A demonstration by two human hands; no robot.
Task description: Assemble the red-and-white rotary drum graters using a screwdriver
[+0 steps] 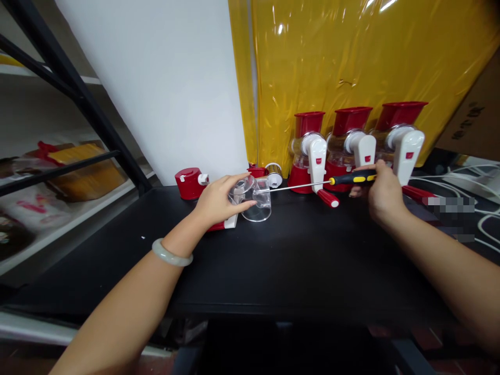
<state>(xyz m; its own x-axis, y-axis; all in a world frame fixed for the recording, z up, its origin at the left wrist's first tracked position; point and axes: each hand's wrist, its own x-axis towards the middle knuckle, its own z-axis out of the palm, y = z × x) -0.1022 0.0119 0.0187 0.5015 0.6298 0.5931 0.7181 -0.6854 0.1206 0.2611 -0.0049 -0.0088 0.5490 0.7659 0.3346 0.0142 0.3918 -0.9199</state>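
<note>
My left hand (221, 198) is closed round a clear plastic grater housing (261, 211), thumb and fingers on either side of it, by the black tabletop. In my right hand (385, 192) is a screwdriver (347, 179) with a black and yellow handle. Its long shaft points left, and the tip reaches the clear housing; whether it touches a screw is too small to tell. Just behind the housing lies a metal grating drum (274, 175) with a white end. A red grater base (188, 182) stands left of my left hand, and a red and white crank handle (230, 222) lies partly hidden beneath that hand.
Three assembled red and white rotary graters (315, 151) stand along the back right of the black table (297, 271). Behind them hangs yellow plastic wrap (351, 52), beside a white panel (167, 78). White cables (461, 179) lie at right; a shelf rack (86, 104) stands left.
</note>
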